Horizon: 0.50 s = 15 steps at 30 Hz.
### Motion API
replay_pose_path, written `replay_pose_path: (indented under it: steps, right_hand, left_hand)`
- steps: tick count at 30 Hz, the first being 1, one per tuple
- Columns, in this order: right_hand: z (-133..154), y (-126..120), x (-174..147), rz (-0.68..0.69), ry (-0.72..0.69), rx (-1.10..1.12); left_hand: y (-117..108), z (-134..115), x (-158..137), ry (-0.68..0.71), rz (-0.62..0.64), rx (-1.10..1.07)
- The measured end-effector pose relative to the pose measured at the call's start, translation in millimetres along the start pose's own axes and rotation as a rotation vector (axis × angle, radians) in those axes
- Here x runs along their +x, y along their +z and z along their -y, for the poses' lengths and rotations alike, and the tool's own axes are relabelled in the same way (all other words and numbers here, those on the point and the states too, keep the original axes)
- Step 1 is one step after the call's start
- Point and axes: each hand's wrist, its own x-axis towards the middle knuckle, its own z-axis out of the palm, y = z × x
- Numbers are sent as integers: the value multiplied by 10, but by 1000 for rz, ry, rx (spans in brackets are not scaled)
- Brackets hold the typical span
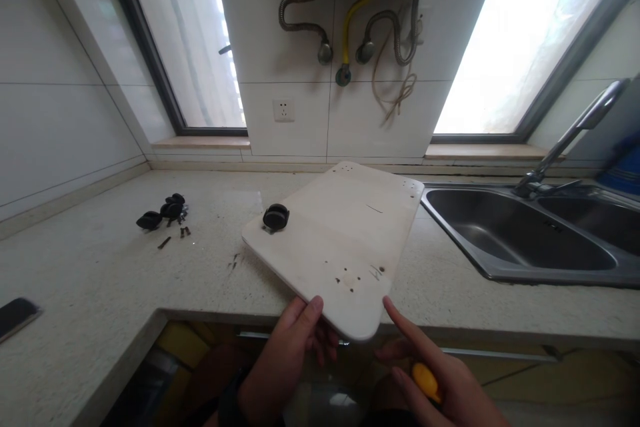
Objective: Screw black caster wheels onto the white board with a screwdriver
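Observation:
A white board with rounded corners lies slanted on the counter, its near corner jutting past the front edge. Small holes show near several of its corners, and one black caster wheel stands at the left corner. My left hand pinches the board's near-left edge, thumb on top and fingers beneath. By the near-right edge, my right hand stretches its index finger to the board. Its other fingers curl round a yellow-handled tool; the tool's far end is hidden.
More black caster wheels lie on the left of the counter, with loose screws beside them. A dark phone-like object rests at far left. On the right is a steel sink with a faucet.

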Motion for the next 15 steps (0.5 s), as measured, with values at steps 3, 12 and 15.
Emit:
replay_pose_path:
  steps: [3, 12, 15]
  right_hand:
    - [10, -2, 10, 21, -6, 24]
    - [14, 20, 6, 83, 55, 85]
    - [25, 44, 3, 85, 54, 84]
  left_hand:
    - [-2, -13, 10, -6, -2, 1]
    - [-41, -7, 41, 2, 27, -4]
    - [-73, 11, 60, 26, 38, 2]
